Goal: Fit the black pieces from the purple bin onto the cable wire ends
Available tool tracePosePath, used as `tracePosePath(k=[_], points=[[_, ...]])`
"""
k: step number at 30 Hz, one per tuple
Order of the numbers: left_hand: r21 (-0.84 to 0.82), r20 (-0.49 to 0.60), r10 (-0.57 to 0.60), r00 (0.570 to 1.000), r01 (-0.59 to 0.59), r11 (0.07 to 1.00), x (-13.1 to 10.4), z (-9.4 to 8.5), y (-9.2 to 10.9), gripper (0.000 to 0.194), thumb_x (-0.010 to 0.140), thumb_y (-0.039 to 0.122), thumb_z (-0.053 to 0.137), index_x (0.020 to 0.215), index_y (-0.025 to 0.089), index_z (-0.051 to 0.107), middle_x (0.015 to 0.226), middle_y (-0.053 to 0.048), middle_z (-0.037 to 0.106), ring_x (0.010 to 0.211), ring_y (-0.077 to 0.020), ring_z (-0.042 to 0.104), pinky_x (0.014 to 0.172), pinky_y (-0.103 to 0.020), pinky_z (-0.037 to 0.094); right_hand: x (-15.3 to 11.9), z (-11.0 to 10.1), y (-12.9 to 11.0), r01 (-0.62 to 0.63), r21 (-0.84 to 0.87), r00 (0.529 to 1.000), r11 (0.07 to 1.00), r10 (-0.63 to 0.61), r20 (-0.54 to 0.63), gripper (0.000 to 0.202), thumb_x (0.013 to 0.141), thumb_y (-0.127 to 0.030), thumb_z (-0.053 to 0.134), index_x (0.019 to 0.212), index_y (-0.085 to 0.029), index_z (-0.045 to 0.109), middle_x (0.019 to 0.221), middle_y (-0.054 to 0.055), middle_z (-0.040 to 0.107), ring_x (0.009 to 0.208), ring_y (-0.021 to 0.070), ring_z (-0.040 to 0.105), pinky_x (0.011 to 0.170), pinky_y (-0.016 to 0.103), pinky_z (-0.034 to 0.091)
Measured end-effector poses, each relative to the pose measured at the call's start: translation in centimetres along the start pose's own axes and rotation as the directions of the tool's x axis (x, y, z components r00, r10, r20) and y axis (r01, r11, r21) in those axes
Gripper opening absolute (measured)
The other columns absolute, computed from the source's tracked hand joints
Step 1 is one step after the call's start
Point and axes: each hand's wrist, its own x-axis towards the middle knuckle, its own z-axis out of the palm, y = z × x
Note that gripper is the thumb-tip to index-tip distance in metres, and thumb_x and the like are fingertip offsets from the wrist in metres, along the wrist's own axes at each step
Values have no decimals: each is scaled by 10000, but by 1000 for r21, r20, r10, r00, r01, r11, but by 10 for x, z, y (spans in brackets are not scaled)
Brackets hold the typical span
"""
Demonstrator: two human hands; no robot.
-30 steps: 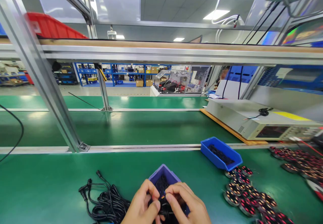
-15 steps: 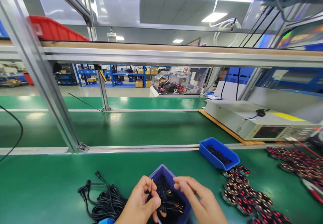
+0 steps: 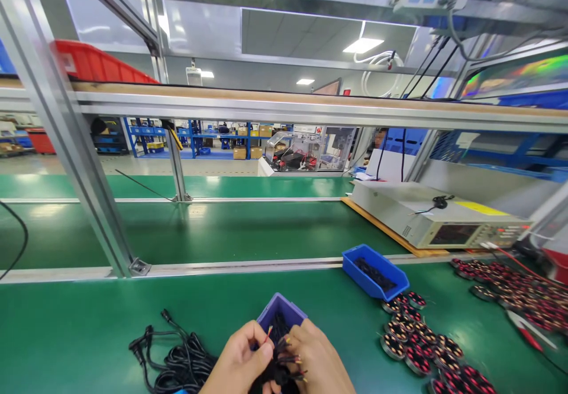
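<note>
My left hand (image 3: pixel 243 355) pinches a black cable whose thin red and yellow wire ends (image 3: pixel 268 333) stick up between thumb and forefinger. Close beside it, my right hand (image 3: pixel 317 358) has its fingers curled down over the purple bin (image 3: pixel 284 306), at a bunch of black cables with coloured wire tips (image 3: pixel 290 359). What its fingertips grip is hidden behind the hand. More black cables fill the bin. A heap of coiled black cables (image 3: pixel 189 361) with plug ends lies on the green bench to the left.
Behind the right hand stands a blue bin (image 3: pixel 375 273) of black parts. Copper-wound round coils (image 3: pixel 417 341) spread over the bench at right, with more (image 3: pixel 510 290) farther right beside pliers (image 3: pixel 523 330). A grey bench instrument (image 3: pixel 435 213) sits at back right. A metal post (image 3: pixel 95 193) rises at left.
My right hand has moved left and down onto the cable bunch, its fingers now curled. My left hand keeps its pinch. The view has shifted slightly right and up.
</note>
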Motion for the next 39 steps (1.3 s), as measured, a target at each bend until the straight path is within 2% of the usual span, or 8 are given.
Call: tracePosePath(k=[5, 8, 11, 16, 22, 29, 34, 39], points=[[30, -29, -73, 997, 74, 997, -1, -2, 5, 473, 678, 557, 817, 705, 148, 581, 672, -1, 637, 469, -79, 545, 415, -170, 360, 1, -16, -2, 38, 198, 999, 979, -32, -32, 304, 864, -7, 506, 947, -247, 673, 792, 13, 674, 733, 177, 618, 601, 239, 444], [5, -53, -90, 994, 91, 996, -4, 4, 14, 431, 672, 506, 842, 661, 128, 634, 598, 1, 634, 504, -72, 529, 486, -165, 347, 6, -30, -11, 120, 340, 990, 933, -85, -117, 238, 931, -63, 463, 900, -233, 627, 774, 11, 660, 714, 167, 621, 625, 238, 474], [-26, -84, -118, 989, 116, 993, -6, 10, 19, 429, 639, 504, 861, 630, 126, 661, 560, 12, 617, 494, -63, 495, 521, -174, 332, 8, -41, -19, 117, 425, 980, 898, -36, -194, 197, 976, -117, 461, 884, -234, 591, 776, 1, 662, 702, 157, 625, 640, 238, 484], [-50, -107, -64, 992, 59, 997, -5, 8, 15, 408, 635, 491, 869, 635, 138, 665, 569, 5, 616, 533, -83, 514, 534, -178, 344, 5, -47, -19, 145, 389, 949, 910, -17, -314, 170, 970, -103, 487, 908, -224, 590, 777, 21, 649, 717, 177, 616, 672, 266, 507], [-48, -73, -114, 991, 111, 993, -4, 2, 9, 419, 666, 506, 844, 686, 142, 637, 615, 12, 612, 458, -55, 440, 431, -160, 284, 4, -46, -14, 227, 349, 937, 909, -107, -331, 165, 960, -75, 506, 959, -206, 607, 800, 44, 657, 735, 185, 622, 664, 278, 526], [-12, -77, -70, 995, 70, 998, -5, 3, 10, 439, 654, 527, 845, 677, 146, 627, 604, 9, 600, 528, -82, 486, 504, -180, 313, 4, -41, -12, 264, 291, 928, 919, -159, -338, 180, 963, -68, 487, 976, -200, 608, 796, 50, 665, 729, 187, 629, 656, 285, 532], [92, -26, -33, 999, 36, 995, -5, 4, 15, 476, 643, 564, 836, 650, 144, 613, 641, -5, 602, 607, -102, 489, 620, -216, 366, 3, -44, -12, 324, 169, 910, 931, -258, -325, 233, 972, -59, 430, 1012, -178, 626, 780, 68, 662, 714, 187, 631, 644, 286, 530], [84, 88, -139, 986, 132, 988, -7, 5, 23, 455, 611, 519, 872, 666, 146, 618, 633, 3, 590, 567, -85, 446, 596, -213, 358, 7, -55, -14, 366, 222, 897, 904, -279, -343, 176, 1003, -123, 478, 949, -192, 630, 731, 45, 668, 643, 161, 621, 606, 256, 520]])
